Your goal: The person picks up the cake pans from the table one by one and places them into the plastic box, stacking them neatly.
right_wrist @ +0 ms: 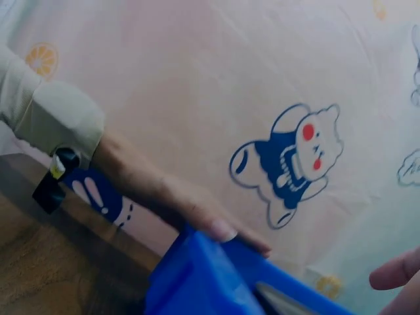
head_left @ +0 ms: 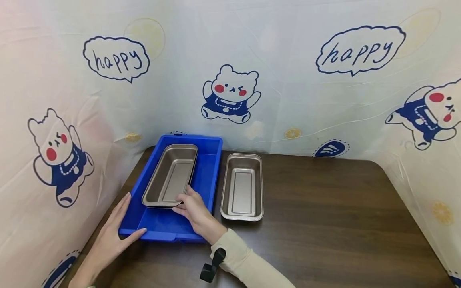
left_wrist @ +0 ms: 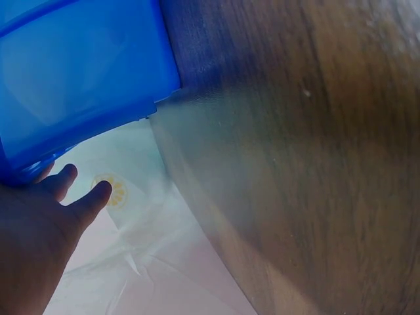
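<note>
A blue plastic tray lies at the left of the table, with a metallic loaf pan inside it. In the head view, my right hand pinches the near right corner of that pan's rim. My left hand touches the tray's near left corner, fingers straight along the outer side and thumb towards the front rim; the left wrist view shows these fingers spread beside the tray wall. A second loaf pan stands on the table just right of the tray. Whether more pans nest under the first, I cannot tell.
The dark wooden table extends to the right of the second pan. A printed cloth with bears and "happy" bubbles hangs behind and at both sides. A black strap mount sits on the right wrist.
</note>
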Available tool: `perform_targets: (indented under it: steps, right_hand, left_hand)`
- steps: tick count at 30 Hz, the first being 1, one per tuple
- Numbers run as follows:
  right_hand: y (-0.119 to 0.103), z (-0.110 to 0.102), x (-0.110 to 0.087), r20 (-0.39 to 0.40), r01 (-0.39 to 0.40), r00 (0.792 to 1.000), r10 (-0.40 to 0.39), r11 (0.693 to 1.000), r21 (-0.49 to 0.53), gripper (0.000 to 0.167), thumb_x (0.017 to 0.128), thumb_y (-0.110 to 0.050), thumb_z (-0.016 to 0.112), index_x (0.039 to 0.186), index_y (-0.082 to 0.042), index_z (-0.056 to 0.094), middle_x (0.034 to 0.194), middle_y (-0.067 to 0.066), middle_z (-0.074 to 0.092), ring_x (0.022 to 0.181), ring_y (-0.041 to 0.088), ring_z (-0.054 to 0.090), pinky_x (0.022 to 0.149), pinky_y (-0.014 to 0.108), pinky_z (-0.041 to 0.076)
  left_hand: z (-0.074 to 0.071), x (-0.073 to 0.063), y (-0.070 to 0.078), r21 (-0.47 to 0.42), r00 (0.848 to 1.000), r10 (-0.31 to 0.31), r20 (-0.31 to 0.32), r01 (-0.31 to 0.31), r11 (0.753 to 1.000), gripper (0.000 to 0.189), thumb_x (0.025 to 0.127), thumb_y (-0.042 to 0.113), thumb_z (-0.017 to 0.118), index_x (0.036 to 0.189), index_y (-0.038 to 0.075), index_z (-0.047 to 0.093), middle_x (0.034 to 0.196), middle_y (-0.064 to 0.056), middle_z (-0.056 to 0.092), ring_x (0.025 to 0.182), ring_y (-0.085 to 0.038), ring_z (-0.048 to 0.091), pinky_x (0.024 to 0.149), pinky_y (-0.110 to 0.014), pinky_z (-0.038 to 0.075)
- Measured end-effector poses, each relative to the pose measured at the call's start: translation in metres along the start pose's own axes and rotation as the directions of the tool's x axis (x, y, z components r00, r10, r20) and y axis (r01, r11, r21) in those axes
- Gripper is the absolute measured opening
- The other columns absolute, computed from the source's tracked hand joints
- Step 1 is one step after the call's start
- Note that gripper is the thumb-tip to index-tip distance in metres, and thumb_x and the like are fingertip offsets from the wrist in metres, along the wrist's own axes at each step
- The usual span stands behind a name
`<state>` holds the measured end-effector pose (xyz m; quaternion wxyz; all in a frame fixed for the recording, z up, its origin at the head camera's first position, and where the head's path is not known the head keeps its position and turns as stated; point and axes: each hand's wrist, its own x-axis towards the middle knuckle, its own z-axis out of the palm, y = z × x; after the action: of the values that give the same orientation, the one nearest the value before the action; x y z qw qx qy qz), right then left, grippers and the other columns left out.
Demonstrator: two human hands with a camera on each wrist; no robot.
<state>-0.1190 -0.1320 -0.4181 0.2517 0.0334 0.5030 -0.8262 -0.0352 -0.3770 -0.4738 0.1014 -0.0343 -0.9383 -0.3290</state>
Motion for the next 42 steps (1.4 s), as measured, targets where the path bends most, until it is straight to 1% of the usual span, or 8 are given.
perform_targets:
  steps: [6, 12, 19, 23, 26, 34, 38, 42]
  right_hand:
    - [-0.022, -0.015, -0.024, 0.105, 0.008, 0.994, -0.003, 0.999, -0.043, 0.083, 0.093, 0.005, 0.05, 0.167, 0.006, 0.011, 0.172, 0.03, 0.012, 0.144, 0.045, 0.042, 0.116, 0.051, 0.045]
    - [-0.045, -0.049, -0.046, 0.202, 0.048, 0.979, -0.032, 0.996, -0.077, 0.076, 0.1, 0.003, 0.048, 0.168, 0.001, 0.016, 0.173, 0.027, 0.013, 0.149, 0.049, 0.038, 0.12, 0.053, 0.038]
    - [-0.064, -0.097, -0.06, 0.194, 0.07, 0.981, -0.027, 0.974, -0.217, 0.068, 0.103, -0.004, 0.049, 0.167, -0.002, 0.027, 0.171, 0.026, 0.024, 0.148, 0.045, 0.043, 0.119, 0.051, 0.04]
    - [-0.072, -0.128, -0.068, 0.185, 0.124, 0.98, -0.069, 0.945, -0.303, 0.063, 0.104, -0.008, 0.049, 0.163, 0.002, 0.031, 0.167, 0.029, 0.031, 0.146, 0.044, 0.046, 0.119, 0.05, 0.041]
    - [-0.078, -0.151, -0.072, 0.183, 0.155, 0.978, -0.099, 0.934, -0.323, 0.063, 0.104, -0.008, 0.048, 0.163, 0.004, 0.03, 0.165, 0.031, 0.032, 0.145, 0.045, 0.046, 0.119, 0.05, 0.04]
    - [-0.08, -0.2, -0.08, 0.074, 0.126, 0.992, -0.107, 0.929, -0.348, 0.058, 0.106, -0.004, 0.043, 0.162, 0.006, 0.029, 0.161, 0.033, 0.037, 0.142, 0.041, 0.05, 0.117, 0.046, 0.042]
    - [-0.075, -0.214, -0.083, -0.053, 0.1, 0.99, -0.129, 0.925, -0.366, 0.055, 0.105, -0.004, 0.048, 0.158, 0.003, 0.038, 0.155, 0.029, 0.046, 0.124, 0.025, 0.061, 0.102, 0.034, 0.048]
    - [-0.067, -0.224, -0.08, -0.149, 0.057, 0.981, -0.124, 0.92, -0.388, 0.055, 0.103, -0.005, 0.053, 0.157, 0.0, 0.042, 0.144, 0.022, 0.051, 0.104, 0.014, 0.057, 0.085, 0.028, 0.046]
  left_hand:
    - [0.002, 0.0, 0.0, -0.002, 1.0, -0.004, 0.002, 0.004, 1.0, 0.113, 0.088, 0.026, 0.087, 0.172, 0.028, 0.012, 0.177, -0.012, 0.013, 0.155, -0.054, 0.019, 0.12, -0.076, 0.012]
    - [0.001, 0.0, -0.001, 0.003, 1.0, -0.01, 0.012, 0.01, 1.0, 0.113, 0.089, 0.027, 0.086, 0.172, 0.028, 0.01, 0.177, -0.011, 0.011, 0.156, -0.053, 0.017, 0.12, -0.077, 0.011]
    - [0.001, -0.001, -0.001, 0.025, 0.999, -0.031, 0.027, 0.031, 0.999, 0.113, 0.089, 0.029, 0.086, 0.173, 0.026, 0.009, 0.177, -0.016, 0.01, 0.154, -0.057, 0.017, 0.116, -0.081, 0.012]
    - [0.001, 0.0, -0.001, 0.041, 0.999, -0.034, 0.029, 0.033, 0.999, 0.114, 0.089, 0.03, 0.085, 0.172, 0.027, 0.008, 0.177, -0.015, 0.01, 0.154, -0.056, 0.018, 0.116, -0.081, 0.012]
    - [0.001, 0.0, 0.0, 0.056, 0.999, -0.043, 0.033, 0.042, 0.998, 0.115, 0.09, 0.032, 0.085, 0.172, 0.028, 0.005, 0.177, -0.016, 0.009, 0.154, -0.057, 0.018, 0.115, -0.082, 0.013]
    - [0.001, 0.001, 0.0, 0.034, 0.999, -0.028, 0.026, 0.028, 0.999, 0.113, 0.091, 0.031, 0.084, 0.172, 0.031, 0.004, 0.177, -0.014, 0.008, 0.154, -0.057, 0.017, 0.115, -0.082, 0.012]
    - [0.001, 0.001, -0.001, 0.02, 1.0, -0.008, 0.015, 0.007, 1.0, 0.113, 0.09, 0.028, 0.085, 0.172, 0.03, 0.007, 0.177, -0.014, 0.011, 0.154, -0.056, 0.018, 0.116, -0.081, 0.012]
    - [0.001, 0.001, -0.001, 0.018, 1.0, -0.004, 0.008, 0.004, 1.0, 0.113, 0.09, 0.028, 0.085, 0.172, 0.031, 0.007, 0.177, -0.014, 0.011, 0.154, -0.056, 0.018, 0.116, -0.081, 0.012]
